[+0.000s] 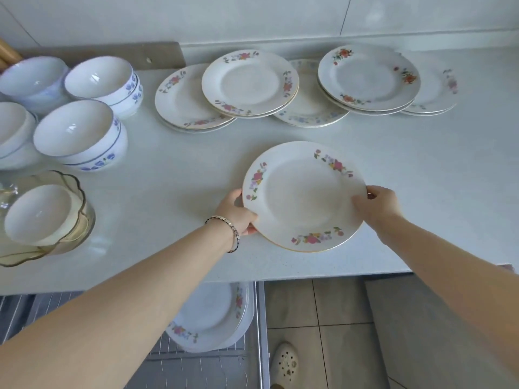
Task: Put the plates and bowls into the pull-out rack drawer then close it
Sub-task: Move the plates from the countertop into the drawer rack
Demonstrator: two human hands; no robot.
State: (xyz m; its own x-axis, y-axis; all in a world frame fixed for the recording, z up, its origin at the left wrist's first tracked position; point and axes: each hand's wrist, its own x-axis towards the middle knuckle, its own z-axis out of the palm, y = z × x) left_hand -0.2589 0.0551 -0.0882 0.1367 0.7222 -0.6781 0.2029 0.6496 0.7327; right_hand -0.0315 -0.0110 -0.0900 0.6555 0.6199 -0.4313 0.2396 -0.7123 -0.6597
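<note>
Head view: both hands grip one flowered plate (304, 196) over the white bench (168, 186). The left hand (238, 213) has its fingers closed on the rim at 9 o'clock, the right hand (377, 204) at 3 o'clock. More plates (250, 82) lie at 12 o'clock, bowls (81, 133) at 9 o'clock. Below, the open drawer (259, 332) holds plates.

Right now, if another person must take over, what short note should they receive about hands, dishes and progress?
Left hand and right hand together hold one floral plate by opposite rims, near the counter's front edge.
Done: some plates already stand in the open rack drawer below.
Left: the held plate, the overlapping plates at the back, the bowls on the left, then close the drawer.
</note>
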